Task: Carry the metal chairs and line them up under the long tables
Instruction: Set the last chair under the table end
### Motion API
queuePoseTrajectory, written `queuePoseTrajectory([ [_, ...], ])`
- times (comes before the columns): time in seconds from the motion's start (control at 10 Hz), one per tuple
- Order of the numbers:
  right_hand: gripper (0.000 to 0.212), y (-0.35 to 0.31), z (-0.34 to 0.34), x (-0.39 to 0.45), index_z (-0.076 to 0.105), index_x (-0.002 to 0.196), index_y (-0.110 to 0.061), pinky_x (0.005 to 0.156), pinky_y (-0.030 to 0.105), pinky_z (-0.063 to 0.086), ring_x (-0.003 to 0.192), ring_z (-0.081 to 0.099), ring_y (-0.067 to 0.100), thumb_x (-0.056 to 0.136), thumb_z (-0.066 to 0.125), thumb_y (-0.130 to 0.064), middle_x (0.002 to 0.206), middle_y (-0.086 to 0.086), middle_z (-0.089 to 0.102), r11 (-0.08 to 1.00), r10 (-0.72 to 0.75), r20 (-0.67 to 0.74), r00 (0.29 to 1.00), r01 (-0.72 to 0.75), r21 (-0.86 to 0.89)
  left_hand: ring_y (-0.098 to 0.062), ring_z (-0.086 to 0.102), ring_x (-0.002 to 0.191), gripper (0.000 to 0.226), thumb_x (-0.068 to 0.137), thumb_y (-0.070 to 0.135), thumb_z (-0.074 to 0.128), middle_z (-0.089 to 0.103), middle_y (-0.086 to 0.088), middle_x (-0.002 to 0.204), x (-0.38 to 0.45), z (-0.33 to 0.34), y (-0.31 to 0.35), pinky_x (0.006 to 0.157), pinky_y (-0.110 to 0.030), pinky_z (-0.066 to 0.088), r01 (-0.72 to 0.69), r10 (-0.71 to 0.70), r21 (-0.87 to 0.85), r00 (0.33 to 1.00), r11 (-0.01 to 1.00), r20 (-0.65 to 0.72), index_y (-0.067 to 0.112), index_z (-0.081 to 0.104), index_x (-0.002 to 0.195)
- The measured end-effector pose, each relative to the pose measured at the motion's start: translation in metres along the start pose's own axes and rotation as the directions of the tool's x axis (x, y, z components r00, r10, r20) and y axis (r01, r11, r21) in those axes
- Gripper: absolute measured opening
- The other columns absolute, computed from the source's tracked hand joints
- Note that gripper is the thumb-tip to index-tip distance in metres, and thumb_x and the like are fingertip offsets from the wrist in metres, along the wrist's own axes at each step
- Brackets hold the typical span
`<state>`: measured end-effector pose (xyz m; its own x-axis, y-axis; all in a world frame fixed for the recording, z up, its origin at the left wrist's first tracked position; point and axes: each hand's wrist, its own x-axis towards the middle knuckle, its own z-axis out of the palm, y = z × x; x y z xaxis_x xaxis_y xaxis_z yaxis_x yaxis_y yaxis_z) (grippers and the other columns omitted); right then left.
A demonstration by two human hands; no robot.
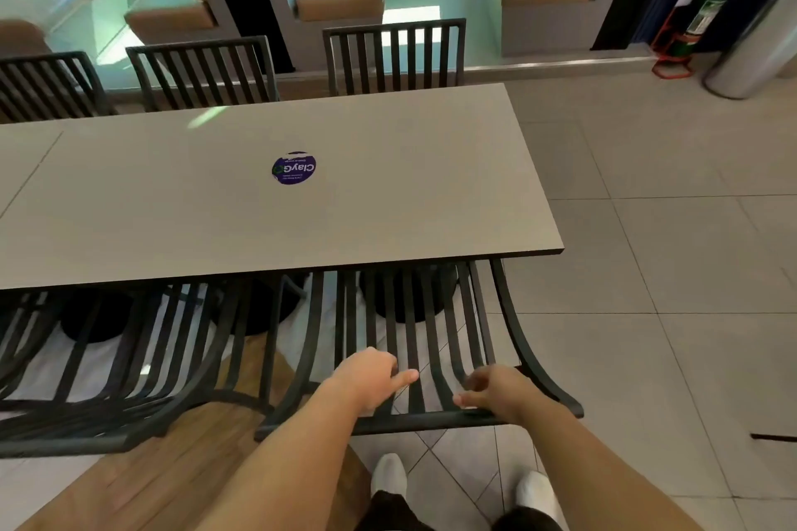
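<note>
— So, what's readable on the table point(388, 194)?
— Only a round purple sticker point(294, 168), upside down: "ClayGo".
— And the hands?
— Left hand point(370, 375) rests loosely curled on the chair point(431, 358) slats at six o'clock; right hand point(496, 390) curls over its top rail. The chair's seat is tucked under the table edge.

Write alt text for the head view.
Both hands, left and right, are at the top rail of a black metal chair pushed under a long grey table. More chairs line both sides; a purple sticker sits on the tabletop.
</note>
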<state>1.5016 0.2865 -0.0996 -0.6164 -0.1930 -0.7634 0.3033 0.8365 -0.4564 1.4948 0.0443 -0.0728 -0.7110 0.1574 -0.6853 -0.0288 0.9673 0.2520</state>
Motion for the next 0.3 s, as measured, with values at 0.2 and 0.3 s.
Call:
queuePoseTrajectory([
  [0.2, 0.027, 0.053, -0.113, 0.006, 0.065, 0.108, -0.022, 0.075, 0.027, 0.054, 0.079, 0.062, 0.009, 0.102, 0.057, -0.048, 0.087, -0.006, 0.065, 0.997, -0.064, -0.395, 0.917, 0.044, -0.061, -0.011, 0.067, 0.084, 0.039, 0.109, 0.049, 0.043, 0.070, 0.001, 0.094, 0.041, -0.033, 0.111, 0.085, -0.033, 0.057, -0.068, 0.059, -0.033, 0.970, 0.997, -0.236, 0.020, 0.068, 0.111],
  [0.3, 0.030, 0.087, -0.189, 0.001, 0.065, 0.103, -0.021, 0.068, 0.030, 0.048, 0.076, 0.060, 0.011, 0.104, 0.053, -0.048, 0.083, -0.006, 0.063, 0.988, -0.119, -0.483, 0.868, 0.056, -0.143, -0.012, 0.065, 0.076, 0.042, 0.108, 0.051, 0.041, 0.067, 0.004, 0.082, 0.066, -0.047, 0.177, 0.079, -0.036, 0.057, -0.040, -0.002, -0.106, 0.929, 0.994, -0.370, 0.022, 0.068, 0.097],
])
